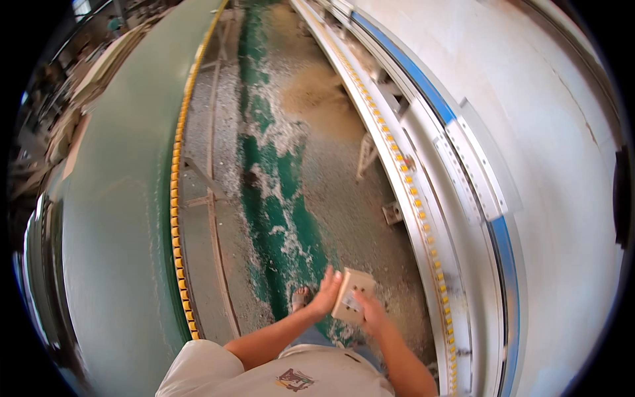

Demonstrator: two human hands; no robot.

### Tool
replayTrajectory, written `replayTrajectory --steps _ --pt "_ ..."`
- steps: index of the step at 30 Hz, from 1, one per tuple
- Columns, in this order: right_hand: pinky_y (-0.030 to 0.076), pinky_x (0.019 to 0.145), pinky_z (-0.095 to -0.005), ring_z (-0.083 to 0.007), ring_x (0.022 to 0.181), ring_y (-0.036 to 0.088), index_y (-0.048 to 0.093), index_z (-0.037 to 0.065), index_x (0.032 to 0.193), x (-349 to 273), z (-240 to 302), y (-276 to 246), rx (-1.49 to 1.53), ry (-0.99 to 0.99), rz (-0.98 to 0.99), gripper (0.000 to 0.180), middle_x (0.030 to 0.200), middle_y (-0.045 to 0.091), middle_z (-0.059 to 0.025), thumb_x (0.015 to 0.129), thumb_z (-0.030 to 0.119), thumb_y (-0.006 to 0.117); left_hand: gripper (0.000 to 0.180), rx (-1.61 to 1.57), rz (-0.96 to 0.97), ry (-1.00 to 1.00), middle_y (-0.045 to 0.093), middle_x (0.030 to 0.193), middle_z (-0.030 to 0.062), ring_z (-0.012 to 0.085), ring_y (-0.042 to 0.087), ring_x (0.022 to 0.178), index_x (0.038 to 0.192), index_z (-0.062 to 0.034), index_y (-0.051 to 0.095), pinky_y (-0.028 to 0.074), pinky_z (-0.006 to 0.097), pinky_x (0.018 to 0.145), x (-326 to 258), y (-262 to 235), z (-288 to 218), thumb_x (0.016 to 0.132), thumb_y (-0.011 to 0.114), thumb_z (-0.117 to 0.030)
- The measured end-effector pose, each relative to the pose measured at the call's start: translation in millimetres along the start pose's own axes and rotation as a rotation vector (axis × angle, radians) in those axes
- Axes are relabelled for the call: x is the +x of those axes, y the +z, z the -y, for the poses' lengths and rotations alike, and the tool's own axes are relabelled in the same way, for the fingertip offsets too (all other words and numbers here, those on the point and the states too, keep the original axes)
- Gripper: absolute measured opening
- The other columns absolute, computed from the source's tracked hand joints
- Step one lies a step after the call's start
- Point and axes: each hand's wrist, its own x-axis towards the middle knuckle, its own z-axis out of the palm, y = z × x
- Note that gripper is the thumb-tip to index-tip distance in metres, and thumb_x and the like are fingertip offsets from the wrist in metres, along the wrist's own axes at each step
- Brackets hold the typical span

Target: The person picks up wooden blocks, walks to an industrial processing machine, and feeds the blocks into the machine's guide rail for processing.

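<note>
In front of my body is a tan rectangular block (361, 281) with several dark spots or holes on its upper face and a pale patch near the middle. My right hand (372, 313) grips its right side, one digit lying across the top; the digits underneath are hidden. At the block's left edge is my left hand (325, 295), fingers stretched out and apart. Its fingertips seem to touch that edge, though the contact is not clear.
On the left stands a large greenish glass sheet (122, 218) beside a row of yellow rollers (175, 192). A long machine rail (390, 142) with yellow rollers and a blue strip (410, 66) runs along the right. Debris litters the green-striped floor (284, 198); a metal foot (391, 213) juts out.
</note>
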Motion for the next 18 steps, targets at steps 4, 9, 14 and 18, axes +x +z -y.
replayTrajectory --steps 4,9,14,18 --pt "0.056 0.098 -0.0435 -0.0248 0.117 0.067 0.050 0.008 0.150 -22.7 -14.9 -18.8 0.049 -0.070 -0.042 0.049 0.131 0.066 -0.0078 0.106 0.027 0.063 0.110 0.178 0.045 -0.044 0.018 0.171 0.0337 0.0476 0.014 0.161 0.172 -0.0068 0.009 0.022 0.053 0.128 -11.9 22.6 4.5 0.099 0.038 -0.084" --pt "0.056 0.098 -0.0451 -0.0314 0.117 0.067 0.042 0.007 0.155 -79.0 -47.7 -56.3 0.344 -0.193 -0.107 0.051 0.132 0.062 -0.0117 0.107 0.016 0.058 0.111 0.355 0.167 -0.059 0.030 0.163 0.0343 0.0447 0.035 0.151 0.170 -0.0010 0.006 0.039 0.049 0.119 -59.4 60.5 0.3 0.101 0.041 -0.080" --pt "0.057 0.097 -0.0435 -0.0292 0.118 0.066 0.040 0.007 0.156 -157.0 -94.5 -118.0 0.186 -0.415 -0.083 0.056 0.135 0.062 -0.0107 0.106 0.019 0.063 0.122 0.343 0.406 0.166 0.029 0.166 0.0299 0.0385 0.037 0.151 0.169 0.0008 -0.004 0.036 0.047 0.122 -102.7 115.5 58.6 0.097 0.059 -0.075" --pt "0.060 0.089 -0.0391 -0.0201 0.111 0.069 0.052 0.009 0.147 -225.0 -146.8 -196.2 0.124 -0.359 -0.221 0.050 0.128 0.067 -0.0064 0.101 0.018 0.070 0.139 0.073 0.558 0.135 0.036 0.160 0.0249 0.0319 0.043 0.145 0.166 0.0056 -0.010 0.041 0.041 0.118 -191.8 208.2 82.7 0.086 0.087 -0.053"
